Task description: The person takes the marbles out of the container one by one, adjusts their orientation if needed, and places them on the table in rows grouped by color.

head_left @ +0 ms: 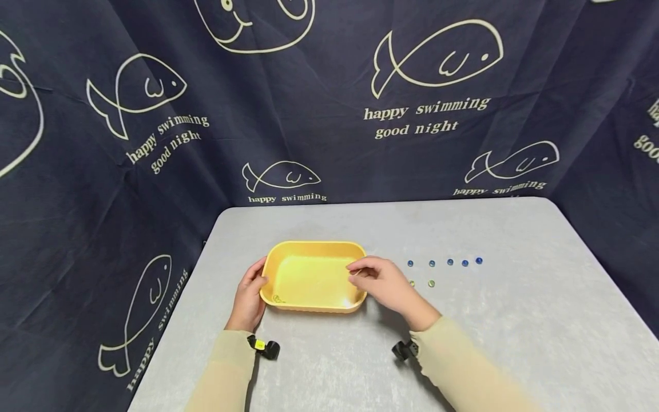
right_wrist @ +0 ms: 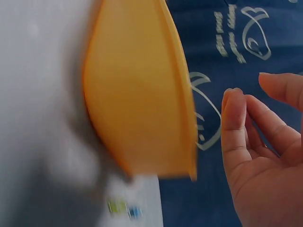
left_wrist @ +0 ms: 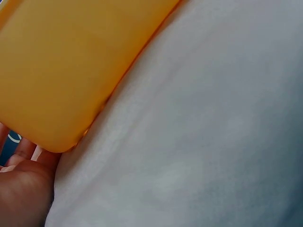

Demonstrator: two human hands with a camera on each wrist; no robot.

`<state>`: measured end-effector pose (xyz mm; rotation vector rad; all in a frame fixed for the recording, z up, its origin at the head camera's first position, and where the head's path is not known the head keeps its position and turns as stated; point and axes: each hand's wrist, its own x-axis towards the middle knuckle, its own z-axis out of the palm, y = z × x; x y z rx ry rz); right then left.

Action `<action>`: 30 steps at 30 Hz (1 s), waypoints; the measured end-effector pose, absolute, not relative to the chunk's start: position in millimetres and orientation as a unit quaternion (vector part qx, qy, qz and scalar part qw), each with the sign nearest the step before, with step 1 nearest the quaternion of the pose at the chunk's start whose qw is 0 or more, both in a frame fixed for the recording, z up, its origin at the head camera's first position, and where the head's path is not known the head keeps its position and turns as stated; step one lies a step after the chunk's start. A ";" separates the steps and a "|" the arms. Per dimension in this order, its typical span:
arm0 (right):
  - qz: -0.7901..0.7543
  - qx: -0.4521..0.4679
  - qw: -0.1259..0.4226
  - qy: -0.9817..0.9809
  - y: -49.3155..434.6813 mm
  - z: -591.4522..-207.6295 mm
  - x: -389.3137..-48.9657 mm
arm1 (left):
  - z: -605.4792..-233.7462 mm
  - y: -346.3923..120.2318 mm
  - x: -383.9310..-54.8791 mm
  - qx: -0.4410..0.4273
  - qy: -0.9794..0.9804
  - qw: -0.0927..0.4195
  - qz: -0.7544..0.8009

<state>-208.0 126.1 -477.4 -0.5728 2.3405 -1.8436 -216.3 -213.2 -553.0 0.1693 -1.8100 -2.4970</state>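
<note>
A yellow plastic tub (head_left: pixel 314 306) is in front of me, its inside facing up toward the head camera. My left hand (head_left: pixel 248 300) grips its left end, with the thumb over the rim and the fingers (left_wrist: pixel 24 150) on the outside. At the right end, my right hand (head_left: pixel 386 283) hovers with its fingertips over the rim. The right wrist view shows that thumb (right_wrist: pixel 279 87) apart from the bent fingers, nothing visible between them. Small clear greenish marbles (head_left: pixel 278 298) lie in the tub's near left corner.
Right of the tub, several blue marbles (head_left: pixel 450 262) form a row on the grey table (head_left: pixel 329 366). Nearer me sit two greenish marbles (head_left: pixel 431 283), one partly behind my right hand. A dark blue curtain (head_left: pixel 340 86) with fish prints hangs behind the table.
</note>
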 end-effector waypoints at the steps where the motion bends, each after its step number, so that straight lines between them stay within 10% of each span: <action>1: -0.604 -0.194 0.059 0.771 118.6 -478.4 -209.0 | -552.9 -213.1 -216.2 0.057 -0.586 0.027 -0.808; 30: -0.480 -0.236 0.155 0.830 -27.1 -477.5 -236.5 | -551.6 -212.9 -215.4 0.039 -0.574 0.029 -0.817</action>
